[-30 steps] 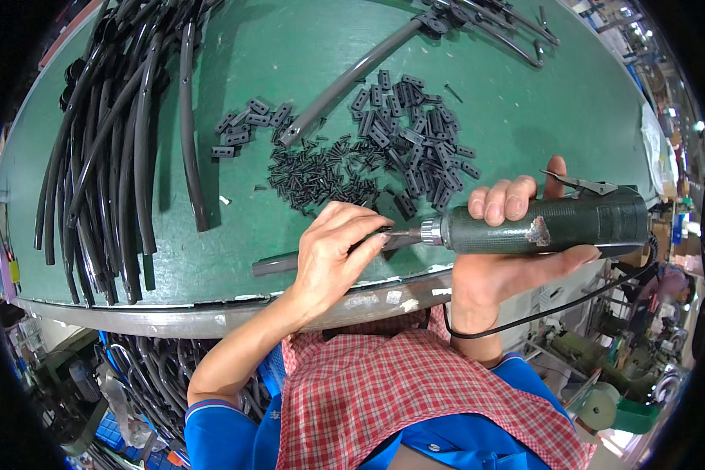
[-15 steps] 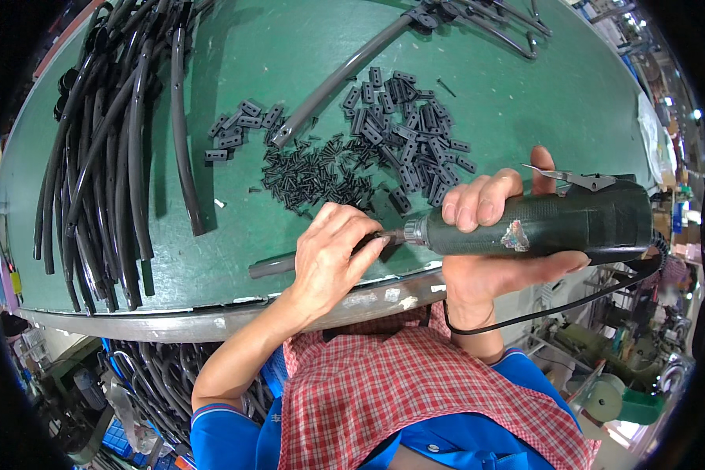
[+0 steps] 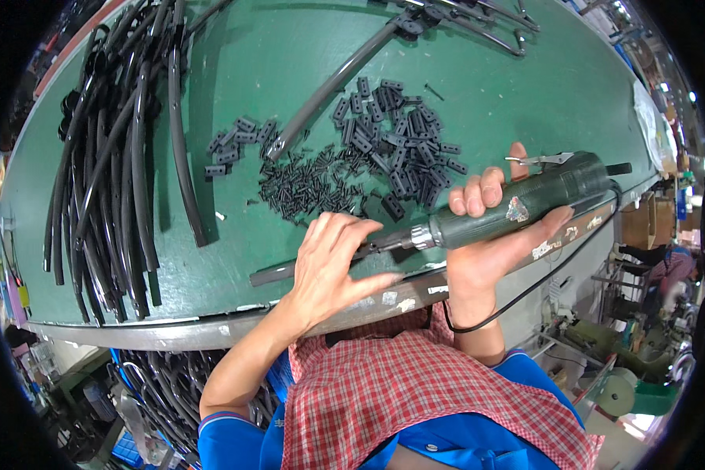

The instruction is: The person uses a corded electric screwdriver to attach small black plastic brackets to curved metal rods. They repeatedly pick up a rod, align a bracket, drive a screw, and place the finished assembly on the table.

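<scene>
My right hand grips a dark green electric screwdriver, its metal tip pointing left at a thin grey strip lying along the near edge of the green table. My left hand lies over that strip with its fingers spread, right at the driver's tip. A pile of small black screws and a heap of black plastic clips lie just beyond both hands.
Several long black curved strips are stacked on the left of the table. A grey curved strip runs diagonally at the back, with more metal parts at the far edge. The driver's black cable hangs off the table's right edge.
My left hand's fingers have spread from a closed grip around the driver's tip. The screwdriver has tilted, its rear end now higher to the right.
</scene>
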Demonstrator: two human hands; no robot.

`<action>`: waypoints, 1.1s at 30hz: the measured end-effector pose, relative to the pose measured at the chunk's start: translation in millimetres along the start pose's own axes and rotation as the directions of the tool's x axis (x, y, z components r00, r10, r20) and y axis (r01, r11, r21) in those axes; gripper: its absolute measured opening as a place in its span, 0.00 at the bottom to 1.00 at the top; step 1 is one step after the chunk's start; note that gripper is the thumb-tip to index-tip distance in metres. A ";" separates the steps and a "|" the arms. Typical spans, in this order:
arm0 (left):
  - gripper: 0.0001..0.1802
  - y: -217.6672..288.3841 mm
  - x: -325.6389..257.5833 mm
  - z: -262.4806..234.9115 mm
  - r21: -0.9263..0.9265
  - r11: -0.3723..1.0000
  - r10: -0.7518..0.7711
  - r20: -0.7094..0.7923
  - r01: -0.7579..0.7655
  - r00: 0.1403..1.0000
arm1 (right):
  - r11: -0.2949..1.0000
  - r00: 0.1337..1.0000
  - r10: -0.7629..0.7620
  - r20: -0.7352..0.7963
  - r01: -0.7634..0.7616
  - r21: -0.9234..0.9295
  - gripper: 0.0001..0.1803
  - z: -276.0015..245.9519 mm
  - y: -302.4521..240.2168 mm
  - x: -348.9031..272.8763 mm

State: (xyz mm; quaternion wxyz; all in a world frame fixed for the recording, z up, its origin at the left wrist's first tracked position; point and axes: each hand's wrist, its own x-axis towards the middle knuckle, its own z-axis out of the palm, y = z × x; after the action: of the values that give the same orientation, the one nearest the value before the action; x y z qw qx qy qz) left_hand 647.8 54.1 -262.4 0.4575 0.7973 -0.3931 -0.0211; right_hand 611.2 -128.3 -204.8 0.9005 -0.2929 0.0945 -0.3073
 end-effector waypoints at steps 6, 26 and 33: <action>0.12 0.2 14.8 -10.2 -0.339 0.894 -0.324 -0.038 0.293 0.945 | 0.991 0.958 0.122 -0.261 -0.102 0.089 0.38 -32.9 -18.0 4.5; 0.14 -31.8 133.9 27.8 0.515 0.836 0.140 0.134 -0.190 0.981 | 0.964 0.919 0.263 -0.294 -0.240 0.111 0.39 -39.0 -19.5 -12.6; 0.09 18.7 105.7 26.7 -0.690 0.384 -0.464 0.431 0.614 0.774 | 0.957 0.918 0.285 -0.274 -0.257 0.135 0.39 -42.5 -20.4 -12.4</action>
State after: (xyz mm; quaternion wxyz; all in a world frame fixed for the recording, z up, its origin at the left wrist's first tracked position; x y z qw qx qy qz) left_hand 698.9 -38.3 -229.5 0.6973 0.5807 -0.0943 -0.4096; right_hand 576.3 -153.8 -227.4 0.9236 -0.1849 0.2506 -0.2235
